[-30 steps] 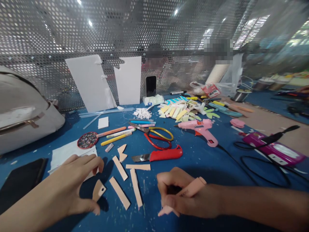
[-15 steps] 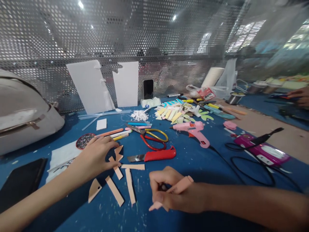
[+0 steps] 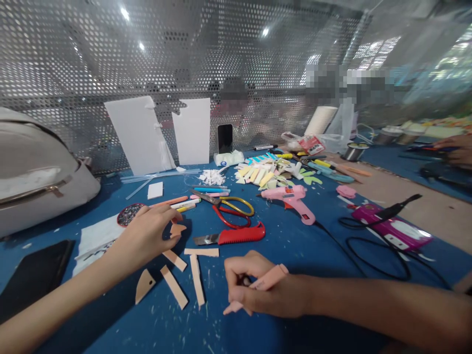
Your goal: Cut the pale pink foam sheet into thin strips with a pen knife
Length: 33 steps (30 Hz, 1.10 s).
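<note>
My left hand (image 3: 153,228) pinches a small peach cut-out piece (image 3: 177,229) with a pointed edge, partly hidden by the fingers. In my right hand (image 3: 258,285) is a peach marker (image 3: 272,278), its tip pointing down and left over the table. Between the hands lie several flat peach strips, one of them the upright strip (image 3: 196,279) and another the crosswise strip (image 3: 201,252). A rounded peach piece (image 3: 145,286) with a dark dot rests below my left wrist. Just beyond the strips are a red-handled utility knife (image 3: 239,233) and scissors (image 3: 232,211) with red and yellow handles.
A pink glue gun (image 3: 293,196) lies right of the scissors, its cord running toward a magenta power strip (image 3: 394,228). Paper scraps (image 3: 258,174) are heaped behind. White boards (image 3: 193,130) and a phone (image 3: 225,138) stand at the mesh wall; a bag (image 3: 40,172) sits left.
My left hand has lifted the pointed peach piece off the strip beneath it, and the piece has turned between the fingers. My right hand still holds the marker in nearly the same place.
</note>
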### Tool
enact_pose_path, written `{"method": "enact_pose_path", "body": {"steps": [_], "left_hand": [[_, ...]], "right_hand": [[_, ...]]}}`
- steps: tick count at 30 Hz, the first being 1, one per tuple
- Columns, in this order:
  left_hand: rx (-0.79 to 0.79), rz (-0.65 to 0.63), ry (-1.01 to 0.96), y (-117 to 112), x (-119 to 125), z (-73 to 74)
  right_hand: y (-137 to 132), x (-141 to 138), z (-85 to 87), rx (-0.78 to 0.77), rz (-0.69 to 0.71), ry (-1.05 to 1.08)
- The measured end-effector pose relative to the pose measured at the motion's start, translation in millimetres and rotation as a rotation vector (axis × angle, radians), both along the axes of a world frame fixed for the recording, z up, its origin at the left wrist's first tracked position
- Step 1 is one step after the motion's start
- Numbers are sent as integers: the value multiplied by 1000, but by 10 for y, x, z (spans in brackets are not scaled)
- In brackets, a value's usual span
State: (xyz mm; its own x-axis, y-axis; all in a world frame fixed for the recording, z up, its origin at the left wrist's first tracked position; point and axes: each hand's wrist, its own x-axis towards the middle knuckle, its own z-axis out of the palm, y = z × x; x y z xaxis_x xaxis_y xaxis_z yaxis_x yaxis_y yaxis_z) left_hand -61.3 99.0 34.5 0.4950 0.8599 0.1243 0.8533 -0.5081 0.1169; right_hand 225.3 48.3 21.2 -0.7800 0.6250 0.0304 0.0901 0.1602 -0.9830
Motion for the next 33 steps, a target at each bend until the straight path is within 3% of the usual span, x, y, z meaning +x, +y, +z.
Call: {"method": "enact_pose_path", "body": {"steps": [11,19,33], "left_hand": [[-31,26,-67,39,-201,45],[-60,15,-64,-44,-170,-107],[-149,-67,-96,47,-164,-56]], "right_hand": [[3,-3,11,4,1,-5],[2,0,2,8,4,6],[14,4,-12,6,9,15]]}}
